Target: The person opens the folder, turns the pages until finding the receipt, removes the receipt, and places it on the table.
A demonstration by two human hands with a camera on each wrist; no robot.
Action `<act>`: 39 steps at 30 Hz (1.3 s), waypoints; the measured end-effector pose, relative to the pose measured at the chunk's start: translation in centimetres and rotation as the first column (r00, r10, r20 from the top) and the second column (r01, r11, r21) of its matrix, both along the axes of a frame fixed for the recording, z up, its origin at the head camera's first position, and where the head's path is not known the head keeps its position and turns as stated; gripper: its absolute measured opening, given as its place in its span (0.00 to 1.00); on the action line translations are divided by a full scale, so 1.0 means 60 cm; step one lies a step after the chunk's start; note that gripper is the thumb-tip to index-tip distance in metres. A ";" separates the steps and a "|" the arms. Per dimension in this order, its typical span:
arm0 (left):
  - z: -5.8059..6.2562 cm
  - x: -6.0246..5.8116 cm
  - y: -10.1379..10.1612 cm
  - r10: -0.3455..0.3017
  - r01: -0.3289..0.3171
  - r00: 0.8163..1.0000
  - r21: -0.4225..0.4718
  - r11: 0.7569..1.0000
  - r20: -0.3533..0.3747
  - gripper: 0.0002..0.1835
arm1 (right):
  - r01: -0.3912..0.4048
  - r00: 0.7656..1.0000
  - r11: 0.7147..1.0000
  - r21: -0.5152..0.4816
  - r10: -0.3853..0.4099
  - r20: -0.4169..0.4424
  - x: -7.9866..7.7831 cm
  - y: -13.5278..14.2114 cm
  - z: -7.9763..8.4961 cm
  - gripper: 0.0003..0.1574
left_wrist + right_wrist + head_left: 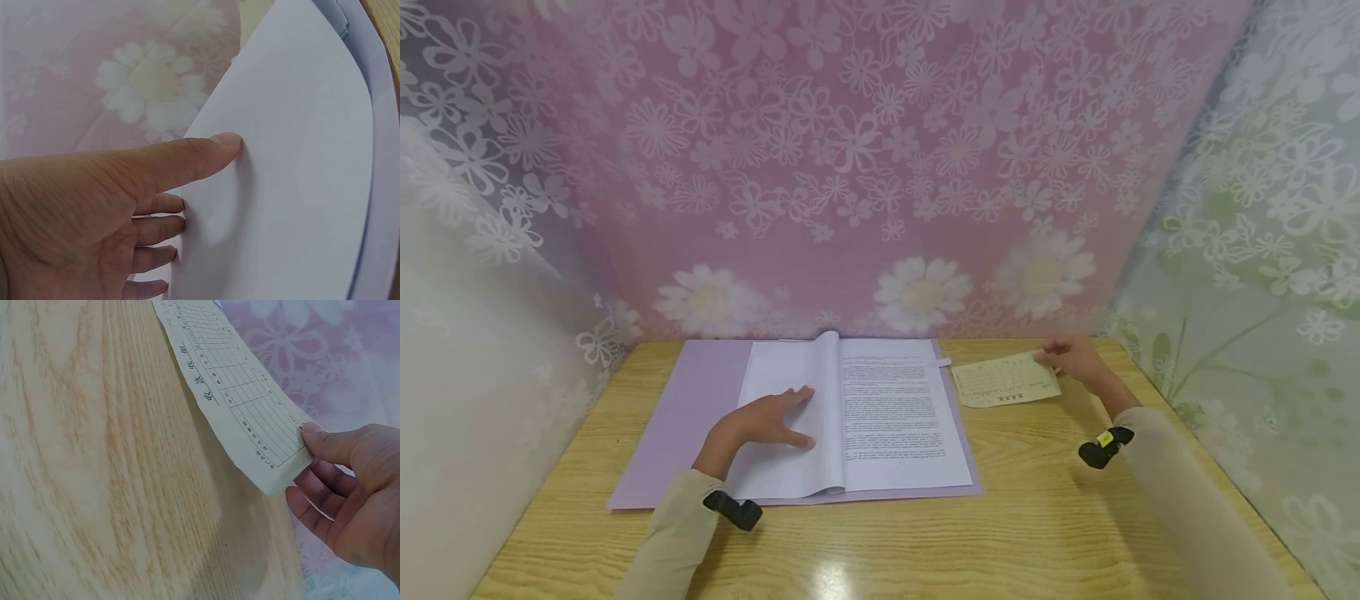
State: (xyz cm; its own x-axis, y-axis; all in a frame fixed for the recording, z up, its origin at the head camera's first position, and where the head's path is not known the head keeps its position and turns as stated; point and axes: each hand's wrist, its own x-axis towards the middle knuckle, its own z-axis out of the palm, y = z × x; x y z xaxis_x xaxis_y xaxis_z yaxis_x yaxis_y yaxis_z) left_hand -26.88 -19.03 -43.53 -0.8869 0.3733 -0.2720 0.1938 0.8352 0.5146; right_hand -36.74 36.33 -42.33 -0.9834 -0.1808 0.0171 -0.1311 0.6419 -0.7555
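A purple folder (pixel 658 433) lies spread on the table with a stack of printed sheets (pixel 891 417) inside, the turned pages (pixel 775 471) bowed up along the middle. My left hand (pixel 767 419) rests on those turned pages, thumb and fingers spread; in the left wrist view the thumb presses the blank white paper (pixel 294 156). To the right of the folder, my right hand (pixel 1075 364) pinches the corner of a pale yellow form slip (pixel 1006 379) between thumb and fingers. Ruled lines and printed characters show on the slip (pixel 244 394) in the right wrist view, its near edge raised off the wood.
A light wood table (pixel 1000 533) carries everything. Behind it hangs a pink flowered curtain (pixel 850 167), with pale flowered sheets (pixel 1285 292) at both sides. A small white tab (pixel 940 363) sticks out at the folder's right edge.
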 end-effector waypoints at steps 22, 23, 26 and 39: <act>0.003 0.000 0.000 0.009 -0.009 1.000 0.007 1.000 0.016 0.55 | 0.087 0.996 0.992 0.091 -0.086 -0.008 -0.005 -0.001 -0.037 0.22; 0.003 0.001 0.000 0.010 -0.010 1.000 0.006 1.000 0.017 0.55 | 0.089 0.996 0.992 0.093 -0.088 -0.010 -0.005 -0.002 -0.038 0.21; 0.004 0.002 0.000 0.012 -0.012 1.000 0.004 1.000 0.020 0.55 | 0.091 0.996 0.991 0.099 -0.091 -0.011 -0.006 -0.003 -0.041 0.20; 0.000 -0.001 -0.002 0.013 -0.013 1.000 0.010 1.000 0.019 0.55 | 0.102 0.995 0.981 0.164 -0.098 -0.028 -0.018 0.001 -0.063 0.19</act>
State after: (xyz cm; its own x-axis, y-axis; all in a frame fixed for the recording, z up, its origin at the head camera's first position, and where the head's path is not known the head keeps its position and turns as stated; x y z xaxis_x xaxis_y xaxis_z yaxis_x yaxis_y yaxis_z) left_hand -26.91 -19.16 -43.51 -0.8864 0.3646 -0.2851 0.1732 0.8326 0.5262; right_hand -37.80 36.40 -46.10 -0.9964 -0.0834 0.0152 -0.0740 0.7682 -0.6360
